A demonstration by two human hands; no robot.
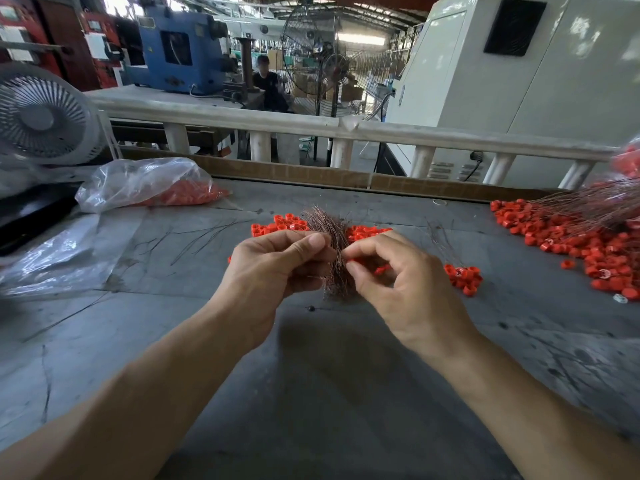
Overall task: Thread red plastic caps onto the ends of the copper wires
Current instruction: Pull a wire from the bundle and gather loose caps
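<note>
My left hand (277,268) grips an upright bundle of thin copper wires (330,233) over the middle of the grey table. My right hand (391,275) is beside it, with thumb and forefinger pinching at the wires near a red cap (353,260); the cap is mostly hidden by the fingers. Loose red plastic caps (284,225) lie behind my hands, and a small cluster of caps (464,277) sits just right of my right hand.
A large heap of red caps (588,247) with finished wires (588,206) covers the right side. A clear bag of caps (149,185) lies at the back left beside a fan (45,116). Stray wires (194,237) lie on the table. A cardboard edge (311,173) and railing bound the back.
</note>
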